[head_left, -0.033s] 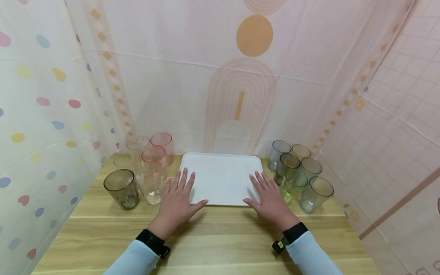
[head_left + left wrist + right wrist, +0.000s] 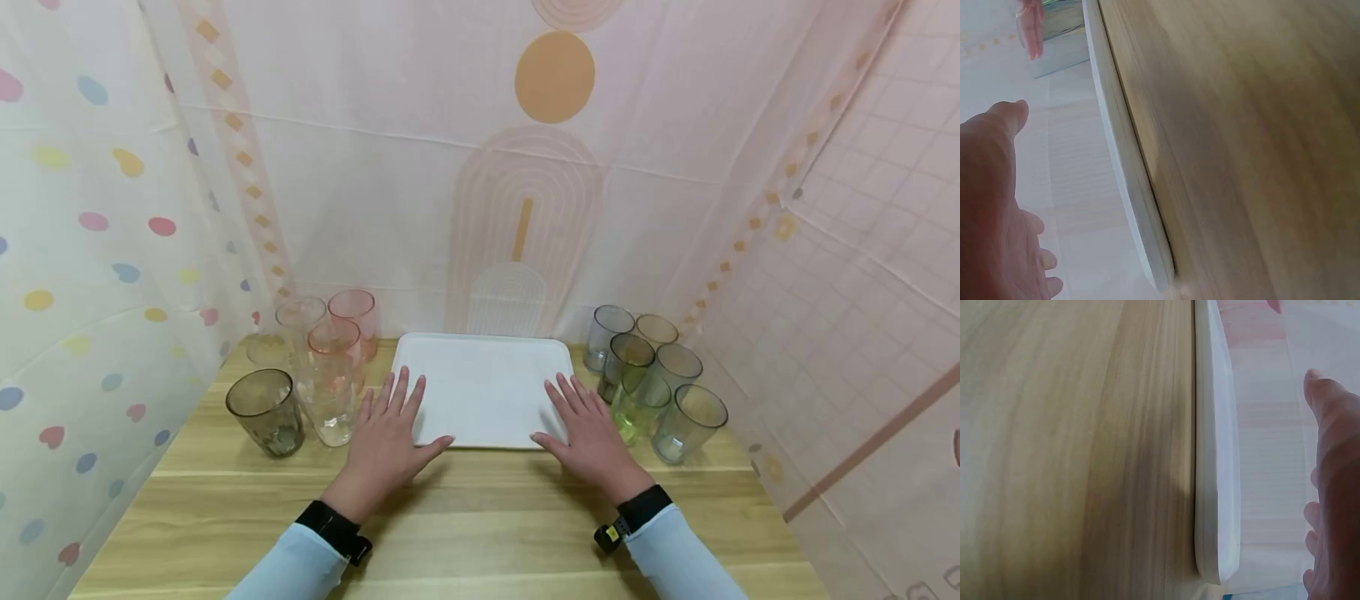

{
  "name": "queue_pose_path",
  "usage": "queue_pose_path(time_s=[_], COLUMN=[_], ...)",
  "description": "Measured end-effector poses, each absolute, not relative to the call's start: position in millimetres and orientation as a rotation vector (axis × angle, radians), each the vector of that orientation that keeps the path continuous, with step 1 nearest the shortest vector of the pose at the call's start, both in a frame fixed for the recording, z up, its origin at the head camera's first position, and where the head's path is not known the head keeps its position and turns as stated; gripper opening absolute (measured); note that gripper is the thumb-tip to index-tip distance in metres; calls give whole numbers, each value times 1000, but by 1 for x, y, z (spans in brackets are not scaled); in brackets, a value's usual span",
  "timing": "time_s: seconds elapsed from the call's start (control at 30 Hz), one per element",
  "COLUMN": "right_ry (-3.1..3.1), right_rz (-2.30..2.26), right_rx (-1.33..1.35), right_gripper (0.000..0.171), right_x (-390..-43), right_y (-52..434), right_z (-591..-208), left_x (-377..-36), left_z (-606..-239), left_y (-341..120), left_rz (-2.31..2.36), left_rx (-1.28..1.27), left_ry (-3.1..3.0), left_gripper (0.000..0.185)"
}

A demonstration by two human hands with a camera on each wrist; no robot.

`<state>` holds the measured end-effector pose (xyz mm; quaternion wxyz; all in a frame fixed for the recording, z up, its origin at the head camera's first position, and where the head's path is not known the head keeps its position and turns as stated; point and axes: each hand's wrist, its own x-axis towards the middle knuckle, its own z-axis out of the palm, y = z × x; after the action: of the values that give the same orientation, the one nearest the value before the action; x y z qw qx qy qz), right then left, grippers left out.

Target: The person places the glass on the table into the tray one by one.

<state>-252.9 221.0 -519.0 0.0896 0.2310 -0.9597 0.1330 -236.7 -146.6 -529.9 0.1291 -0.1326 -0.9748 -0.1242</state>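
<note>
A white rectangular tray (image 2: 483, 387) lies on the wooden table, bare on top. My left hand (image 2: 386, 442), fingers straight and spread, is held at its near left corner, apart from the tray edge (image 2: 1119, 144) in the left wrist view. My right hand (image 2: 592, 433) mirrors it at the near right corner, fingers spread, holding nothing; the right wrist view shows the tray rim (image 2: 1210, 456) beside it. Left of my left hand stand a clear glass (image 2: 333, 417), a dark grey glass (image 2: 266, 412) and pink glasses (image 2: 352, 312). Close by my right hand is a green glass (image 2: 641, 404).
Several more tinted glasses, among them a bluish one (image 2: 686, 425) and a dark one (image 2: 628, 358), cluster at the right. A clear glass (image 2: 300, 312) stands at the back left. A patterned curtain (image 2: 390, 208) hangs behind the wooden table (image 2: 480, 525).
</note>
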Motion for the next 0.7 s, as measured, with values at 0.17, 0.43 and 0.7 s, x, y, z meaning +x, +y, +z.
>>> queue_pose_path(time_s=[0.17,0.43,0.7], right_ry=[-2879,-2938,-3006], right_rz=[399,410,455], right_rx=[671,710,673], right_gripper=[94,93,86], right_x=[-252,-245,-231], right_y=[224,229,239], right_z=[-520,-531,-543], left_x=[-233,-212,-167], left_z=[-526,-518,-509], left_y=[-147,-156,-199], left_rz=[-384,-520,-771], left_rx=[-391,-421,-241], left_ry=[-2823,-2757,-2508], left_gripper=[113,97,30])
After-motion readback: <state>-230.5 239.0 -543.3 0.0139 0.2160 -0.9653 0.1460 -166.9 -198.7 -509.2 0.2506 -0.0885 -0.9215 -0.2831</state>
